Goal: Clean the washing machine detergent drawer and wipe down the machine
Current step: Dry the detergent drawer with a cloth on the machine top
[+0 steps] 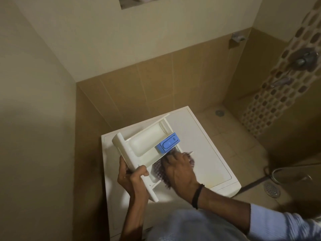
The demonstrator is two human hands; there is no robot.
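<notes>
The white detergent drawer is out of the machine and held tilted above the white washing machine top. A blue insert sits in its right compartment. My left hand grips the drawer's front panel near its lower end. My right hand presses a dark checked cloth into the drawer's near compartment; motion blurs the cloth, and the hand hides most of it.
The machine stands in a tiled corner, with walls close at the left and behind. To the right lie the tiled floor, a round floor drain, a hose and wall taps.
</notes>
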